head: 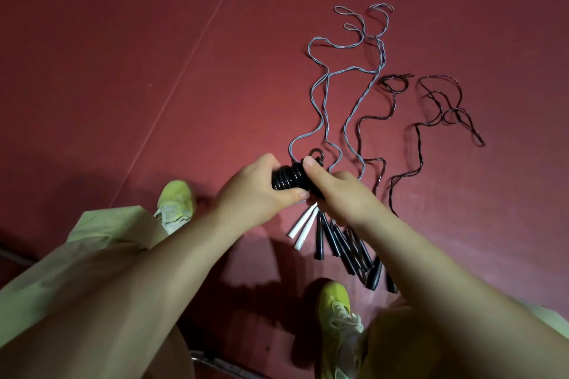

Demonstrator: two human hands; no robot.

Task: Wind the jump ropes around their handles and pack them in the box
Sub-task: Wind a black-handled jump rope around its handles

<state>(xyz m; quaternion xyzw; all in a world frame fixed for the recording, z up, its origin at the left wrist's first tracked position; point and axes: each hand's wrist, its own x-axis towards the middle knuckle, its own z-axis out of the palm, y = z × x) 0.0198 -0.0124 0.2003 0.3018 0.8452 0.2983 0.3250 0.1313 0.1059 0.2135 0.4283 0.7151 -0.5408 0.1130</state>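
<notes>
Jump rope bundle (288,179), black and tightly coiled round its handles, sits dead centre, held up between both hands above the red floor (123,71). Left hand (258,191) wraps it from the nine o'clock side, fingers curled under and thumb along the bottom. Right hand (345,194) closes on it from three o'clock, thumb pressed on top of the coils, and a small loop of black rope (317,153) pokes up at twelve o'clock, just above that thumb. Down on the floor, a pair of white handles (303,226) lies at six o'clock of the bundle, with a fan of black handles (345,248) just beside them toward five o'clock. Grey ropes (348,71) snake away to twelve o'clock; dark ropes (437,108) trail off toward two o'clock. Yellow-green shoes (175,203) frame the pile, one at eight o'clock, one at six.
</notes>
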